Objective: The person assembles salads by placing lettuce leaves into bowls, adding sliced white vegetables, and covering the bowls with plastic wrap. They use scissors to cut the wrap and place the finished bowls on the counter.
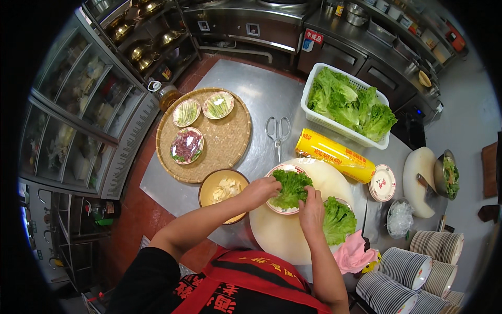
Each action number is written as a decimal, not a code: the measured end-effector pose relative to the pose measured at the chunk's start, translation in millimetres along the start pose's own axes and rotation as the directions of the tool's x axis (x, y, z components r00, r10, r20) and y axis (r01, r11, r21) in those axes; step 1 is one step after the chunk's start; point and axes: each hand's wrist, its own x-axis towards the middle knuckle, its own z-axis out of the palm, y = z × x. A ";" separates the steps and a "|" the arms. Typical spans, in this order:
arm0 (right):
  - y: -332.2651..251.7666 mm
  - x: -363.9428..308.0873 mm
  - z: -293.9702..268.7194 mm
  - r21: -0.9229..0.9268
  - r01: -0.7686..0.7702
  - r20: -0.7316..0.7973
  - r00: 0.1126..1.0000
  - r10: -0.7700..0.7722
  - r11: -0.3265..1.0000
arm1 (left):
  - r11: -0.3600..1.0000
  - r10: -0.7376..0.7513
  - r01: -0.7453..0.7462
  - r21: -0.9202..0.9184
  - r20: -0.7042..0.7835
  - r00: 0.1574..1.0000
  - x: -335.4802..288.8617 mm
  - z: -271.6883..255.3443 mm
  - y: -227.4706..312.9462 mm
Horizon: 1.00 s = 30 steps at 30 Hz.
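Green lettuce leaves (291, 187) lie in a patterned plate (282, 210) on a round white cutting board (272, 230). My left hand (264, 189), fingers bent together, grips the leaves at their left edge. From the right, my right hand (312, 209) pinches the lettuce near the plate's rim. Right beside that hand, more lettuce (337, 221) fills a second plate, whose rim is mostly covered. Left of the board sits a tan bowl (207, 180) of pale pieces, partly under my left forearm.
Behind the board lie a yellow wrap roll (334, 155), scissors (278, 137) and a white basket (308, 107) of lettuce. A woven tray (225, 141) holds three covered dishes. To the right are a small plate (382, 183), a cleaver (430, 193), a pink cloth (355, 254) and stacked plates (405, 267).
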 end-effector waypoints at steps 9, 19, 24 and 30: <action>19.4 -3.6 -0.5 0.211 0.000 -0.123 0.992 0.027 0.978 | 0.995 -0.053 0.038 -0.094 -0.159 0.986 -8.0 -1.6 -0.2; -18.9 -7.7 -18.8 0.408 0.127 0.062 0.984 -0.166 0.904 | 0.949 -0.144 0.096 -0.301 -0.141 0.979 -23.1 -19.2 18.2; 2.5 -2.8 -6.6 0.532 -0.054 0.316 0.939 -0.138 0.845 | 0.835 -0.168 0.074 -0.545 -0.124 0.978 -19.0 -19.5 39.4; 74.5 28.0 -134.8 0.467 -0.249 0.269 0.954 0.132 0.848 | 0.619 -0.430 0.244 -0.746 -0.062 0.901 -26.5 -6.7 27.2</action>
